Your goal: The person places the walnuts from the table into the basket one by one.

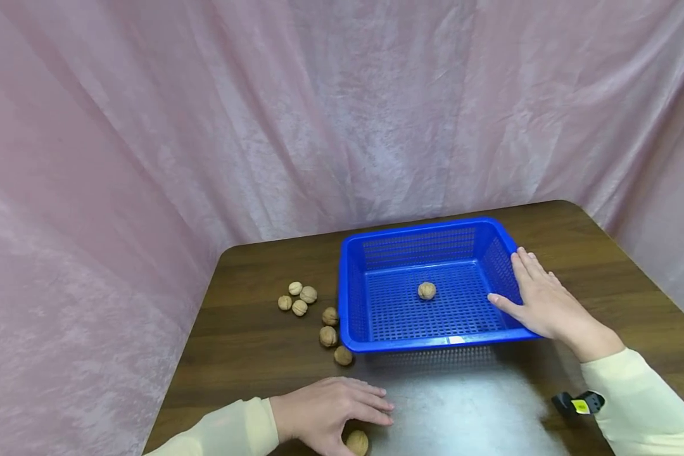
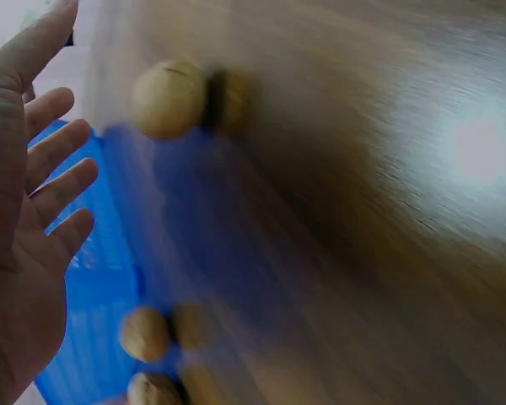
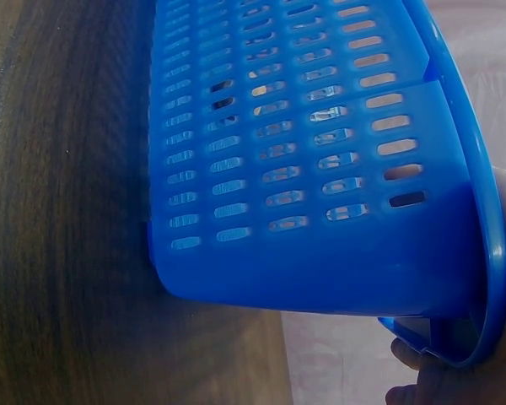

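Observation:
My left hand [image 1: 342,408] hovers over the front of the table, fingers extended. Close by its thumb lies a round tan walnut [image 1: 357,442], partly cut off by the frame edge. Blurred walnuts [image 2: 169,99] also show beyond my spread left fingers in the left wrist view. At the right end of a blue plastic basket [image 1: 400,346], my right hand [image 1: 547,304] rests on the rim, fingers straight and thumb over the inner side. One walnut [image 1: 427,291] sits on the basket floor. The right wrist view shows the slotted basket wall [image 3: 320,261], with most of that hand hidden.
Left of the basket, several walnuts [image 1: 299,308] lie in a loose group on the brown wooden table [image 1: 245,354]. Others, including a darker walnut [image 1: 328,336], line the basket's left edge. A pink curtain [image 1: 342,126] hangs behind the table.

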### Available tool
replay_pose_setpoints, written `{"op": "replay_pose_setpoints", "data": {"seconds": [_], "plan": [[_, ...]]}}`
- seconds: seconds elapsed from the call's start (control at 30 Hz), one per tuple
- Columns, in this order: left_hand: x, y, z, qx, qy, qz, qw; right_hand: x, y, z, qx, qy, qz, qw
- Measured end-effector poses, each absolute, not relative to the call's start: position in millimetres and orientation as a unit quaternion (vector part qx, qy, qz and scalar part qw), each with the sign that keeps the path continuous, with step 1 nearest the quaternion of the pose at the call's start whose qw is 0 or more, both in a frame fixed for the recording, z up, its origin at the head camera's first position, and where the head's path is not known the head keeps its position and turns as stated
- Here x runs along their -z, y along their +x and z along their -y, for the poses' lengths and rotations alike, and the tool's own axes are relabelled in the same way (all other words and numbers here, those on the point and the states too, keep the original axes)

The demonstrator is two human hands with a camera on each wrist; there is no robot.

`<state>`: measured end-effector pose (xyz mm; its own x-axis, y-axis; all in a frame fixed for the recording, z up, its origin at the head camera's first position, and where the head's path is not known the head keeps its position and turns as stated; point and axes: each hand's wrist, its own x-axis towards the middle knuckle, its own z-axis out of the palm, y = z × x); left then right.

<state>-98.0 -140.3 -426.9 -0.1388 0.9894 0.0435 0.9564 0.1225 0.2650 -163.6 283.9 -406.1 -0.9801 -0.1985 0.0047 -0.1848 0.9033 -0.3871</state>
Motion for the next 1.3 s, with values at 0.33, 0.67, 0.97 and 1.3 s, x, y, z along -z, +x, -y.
{"op": "replay_pose_setpoints", "data": {"seconds": [0.33, 0.67, 0.97, 1.3], "plan": [[451, -104, 164, -0.061, 0.654, -0.753, 0.040, 405, -166, -283, 0.193, -0.099, -0.976, 0.012], [467, -104, 161, -0.040, 0.675, -0.737, 0.008, 407, -164, -282, 0.194, -0.101, -0.976, 0.016], [471, -106, 157, -0.069, 0.664, -0.745, 0.009, 407, -165, -282, 0.194, -0.103, -0.976, 0.011], [459, -111, 147, -0.104, 0.663, -0.741, 0.001, 409, -165, -282, 0.192, -0.098, -0.976, 0.016]]}}
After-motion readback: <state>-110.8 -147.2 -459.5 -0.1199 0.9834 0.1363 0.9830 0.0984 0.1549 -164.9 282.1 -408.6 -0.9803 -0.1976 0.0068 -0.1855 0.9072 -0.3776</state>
